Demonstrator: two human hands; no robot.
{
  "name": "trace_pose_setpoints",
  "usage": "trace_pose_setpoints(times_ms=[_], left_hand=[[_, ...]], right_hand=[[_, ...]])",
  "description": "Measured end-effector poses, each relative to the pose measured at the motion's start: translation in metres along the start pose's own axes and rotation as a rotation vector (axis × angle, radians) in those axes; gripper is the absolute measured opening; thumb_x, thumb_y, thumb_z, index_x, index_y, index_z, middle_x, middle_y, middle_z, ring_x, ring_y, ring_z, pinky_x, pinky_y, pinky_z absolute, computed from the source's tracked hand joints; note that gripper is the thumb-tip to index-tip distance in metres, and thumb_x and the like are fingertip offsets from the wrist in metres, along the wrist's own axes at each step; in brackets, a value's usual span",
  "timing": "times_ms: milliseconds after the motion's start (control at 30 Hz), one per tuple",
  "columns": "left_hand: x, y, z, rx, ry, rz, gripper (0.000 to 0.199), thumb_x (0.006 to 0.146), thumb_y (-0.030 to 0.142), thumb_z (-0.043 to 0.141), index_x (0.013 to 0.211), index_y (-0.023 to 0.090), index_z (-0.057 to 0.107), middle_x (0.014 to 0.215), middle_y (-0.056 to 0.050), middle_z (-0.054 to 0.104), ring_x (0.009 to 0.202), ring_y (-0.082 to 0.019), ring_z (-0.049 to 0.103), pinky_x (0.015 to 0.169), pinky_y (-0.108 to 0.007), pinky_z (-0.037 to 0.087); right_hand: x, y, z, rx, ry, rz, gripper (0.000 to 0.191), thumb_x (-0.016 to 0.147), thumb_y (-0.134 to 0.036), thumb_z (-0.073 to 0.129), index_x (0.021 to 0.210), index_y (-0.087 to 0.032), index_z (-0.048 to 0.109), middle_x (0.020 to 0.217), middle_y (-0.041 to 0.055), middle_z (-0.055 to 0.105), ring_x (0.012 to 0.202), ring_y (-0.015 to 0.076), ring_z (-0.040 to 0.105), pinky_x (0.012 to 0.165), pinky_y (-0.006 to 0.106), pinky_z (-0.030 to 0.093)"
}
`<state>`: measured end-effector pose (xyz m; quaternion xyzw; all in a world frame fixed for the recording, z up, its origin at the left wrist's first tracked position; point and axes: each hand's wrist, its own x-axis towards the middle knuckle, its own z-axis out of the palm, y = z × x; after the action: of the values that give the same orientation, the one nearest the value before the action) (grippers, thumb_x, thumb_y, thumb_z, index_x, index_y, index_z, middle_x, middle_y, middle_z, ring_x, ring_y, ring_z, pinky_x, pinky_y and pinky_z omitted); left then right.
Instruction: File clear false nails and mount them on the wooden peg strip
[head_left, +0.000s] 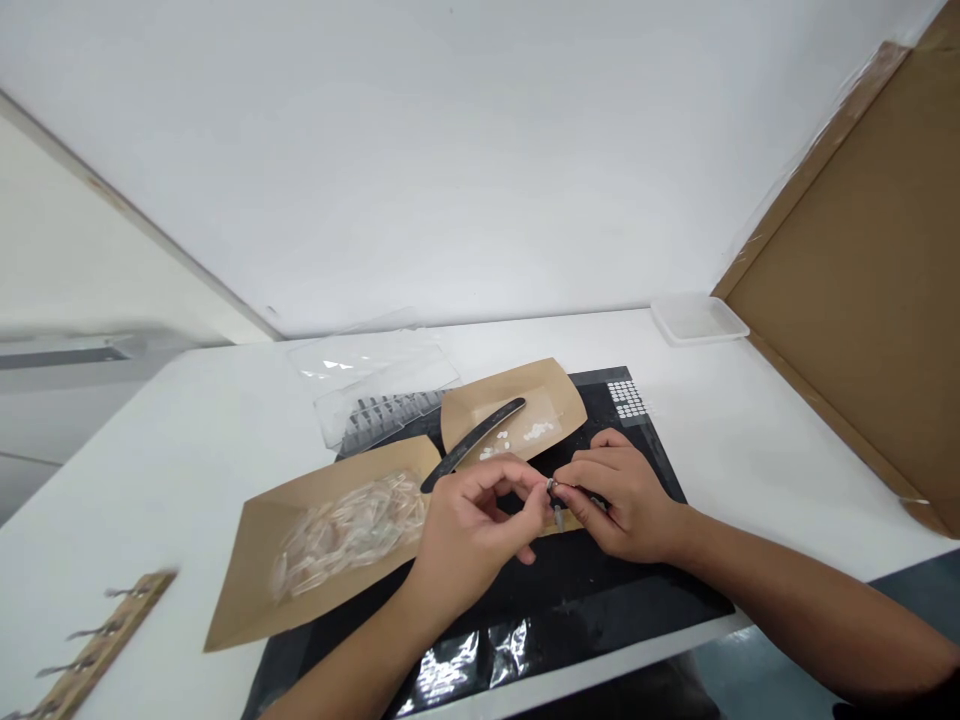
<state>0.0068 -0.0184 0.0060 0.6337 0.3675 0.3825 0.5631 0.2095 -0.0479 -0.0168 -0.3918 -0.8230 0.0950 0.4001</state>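
My left hand (484,520) and my right hand (626,498) meet over the black mat. Thumb and fingers of both are pinched around one small greyish piece (551,485), too small to name. Just under the fingertips a small metal clip (559,518) stands by a light brown strip (571,523), mostly hidden by the hands. Left of my hands, a brown paper tray (240,590) holds a heap of clear, slender plastic pieces (349,530). Behind them, a smaller paper tray (562,385) contains small white bits (538,430), and a black curved nail file (472,445) leans across it.
The black mat (600,600) lies on the white table (720,430). A sheet of white dots (628,400) is at its back right. Clear plastic sheets (382,390) lie behind the trays. A shallow clear container (699,320), cardboard panel (862,270) and wooden clip strip (112,640) surround the area.
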Motion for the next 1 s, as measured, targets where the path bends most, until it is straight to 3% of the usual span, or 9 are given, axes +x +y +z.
trace_pose_setpoints(times_ms=[267, 433, 700, 1000], left_hand=[[-0.0011, 0.0007, -0.0016, -0.05, -0.043, 0.007, 0.014, 0.09, 0.027, 0.073, 0.086, 0.016, 0.079, 0.073, -0.003, 0.073, 0.043, -0.01, 0.064, 0.035, -0.018, 0.057], [-0.0012, -0.0026, -0.0013, -0.045, -0.023, 0.026, 0.012, 0.088, 0.026, 0.074, 0.09, 0.016, 0.08, 0.076, -0.004, 0.072, 0.053, -0.013, 0.068, 0.035, -0.02, 0.059], [-0.0003, -0.0043, -0.0022, 0.022, -0.03, 0.093, 0.006, 0.088, 0.022, 0.073, 0.089, 0.018, 0.077, 0.082, -0.004, 0.067, 0.068, -0.017, 0.07, 0.036, -0.022, 0.061], [0.0014, -0.0021, -0.0021, 0.094, -0.014, 0.193, 0.004, 0.084, 0.015, 0.073, 0.085, 0.019, 0.074, 0.082, -0.002, 0.067, 0.061, -0.013, 0.066, 0.035, -0.019, 0.057]], right_hand=[[-0.0018, 0.0019, 0.0011, 0.06, -0.003, 0.038, 0.015, 0.106, -0.021, 0.052, 0.099, -0.02, 0.065, 0.078, -0.0028, 0.071, 0.066, 0.0119, 0.058, 0.074, 0.034, 0.034], [-0.0018, 0.0043, 0.0014, 0.047, 0.001, 0.025, 0.014, 0.107, -0.021, 0.052, 0.101, -0.02, 0.065, 0.079, -0.0024, 0.071, 0.067, 0.0122, 0.059, 0.075, 0.034, 0.034], [-0.0016, 0.0081, 0.0008, -0.146, 0.028, -0.08, 0.015, 0.107, -0.019, 0.051, 0.104, -0.018, 0.066, 0.075, -0.0016, 0.066, 0.065, 0.0129, 0.055, 0.076, 0.033, 0.034], [0.0017, 0.0028, -0.006, -0.394, 0.022, -0.183, 0.018, 0.106, -0.015, 0.051, 0.095, -0.018, 0.065, 0.068, -0.0041, 0.06, 0.063, 0.0132, 0.049, 0.076, 0.033, 0.034]])
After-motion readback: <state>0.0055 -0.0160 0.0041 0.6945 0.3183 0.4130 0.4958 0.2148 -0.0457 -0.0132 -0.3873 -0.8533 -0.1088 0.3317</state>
